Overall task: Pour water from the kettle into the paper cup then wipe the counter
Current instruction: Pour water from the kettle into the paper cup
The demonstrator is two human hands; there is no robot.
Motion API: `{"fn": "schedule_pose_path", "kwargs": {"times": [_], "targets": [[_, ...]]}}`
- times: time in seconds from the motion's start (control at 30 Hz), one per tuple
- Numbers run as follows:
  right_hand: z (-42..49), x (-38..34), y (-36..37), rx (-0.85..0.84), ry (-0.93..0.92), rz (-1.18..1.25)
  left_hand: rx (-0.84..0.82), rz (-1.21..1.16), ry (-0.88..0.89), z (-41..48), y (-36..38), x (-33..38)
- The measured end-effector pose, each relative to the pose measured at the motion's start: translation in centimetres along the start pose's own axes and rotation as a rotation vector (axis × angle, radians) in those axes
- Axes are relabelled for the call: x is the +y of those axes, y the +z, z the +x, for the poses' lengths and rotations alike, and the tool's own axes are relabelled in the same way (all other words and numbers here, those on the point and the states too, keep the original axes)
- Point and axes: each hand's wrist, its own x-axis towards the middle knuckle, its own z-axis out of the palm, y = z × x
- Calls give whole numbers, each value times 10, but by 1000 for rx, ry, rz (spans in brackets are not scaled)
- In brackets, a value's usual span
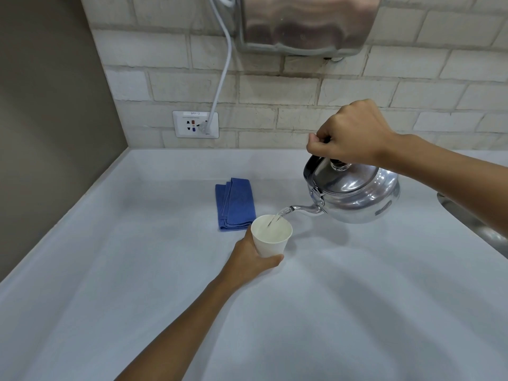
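Observation:
A shiny metal kettle point(357, 193) hangs tilted above the white counter point(137, 270), its spout pointing left and down. My right hand point(351, 136) grips its black handle from above. A thin stream of water point(277, 218) runs from the spout into a white paper cup point(270, 237). My left hand point(253, 259) is wrapped around the cup's lower left side, and the cup stands upright on the counter. A folded blue cloth point(235, 204) lies flat just behind and left of the cup.
A white wall socket point(195, 124) with a plugged white cable point(222, 75) sits on the brick wall behind. A steel wall unit point(305, 23) hangs above. A metal sink rim point(472, 218) shows at the right edge. A brown wall point(49, 119) bounds the left.

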Motion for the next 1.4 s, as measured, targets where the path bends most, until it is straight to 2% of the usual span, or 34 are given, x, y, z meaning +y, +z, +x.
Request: {"fn": "schedule_pose_path", "kwargs": {"times": [1.4], "targets": [[-1, 11, -2, 37, -25, -58, 15, 10, -16, 0, 1, 1]]}}
